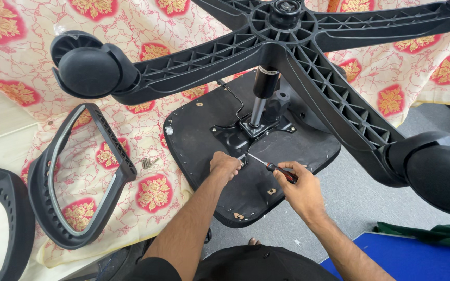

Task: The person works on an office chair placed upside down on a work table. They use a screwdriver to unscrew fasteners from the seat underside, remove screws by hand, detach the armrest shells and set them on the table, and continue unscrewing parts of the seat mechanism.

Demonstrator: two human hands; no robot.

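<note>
An office chair is laid upside down, its black seat underside [225, 140] turned upward and its five-spoke base [287, 47] raised toward the camera on the gas cylinder [264, 88]. The seat rests partly on a floral cloth [147, 130] and partly over the grey floor [360, 208]. The metal mounting plate [240, 136] sits at the middle of the seat underside, and the work is centred at its near edge.

The right hand [299, 190] is clenched around the red-and-black handle of a screwdriver [274, 167], whose shaft slants up and left — the tip meets the plate's near edge just beside the left hand [225, 165]. The left hand is pressed onto the seat there, fingers curled; whether anything is pinched under them cannot be told.

For this step to go well, the shaft is best brought in line with the screw's axis rather than left slanted, so that the tip is kept seated in the head. Steady downward pressure is advisable while turning, and the left-hand fingers are better kept clear of the tip's path should it slip.

A few loose screws [149, 162] lie on the cloth near the seat's left edge, beside a detached armrest loop [123, 166]. One caster [87, 70] hangs at upper left — another [438, 174] at the right.
</note>
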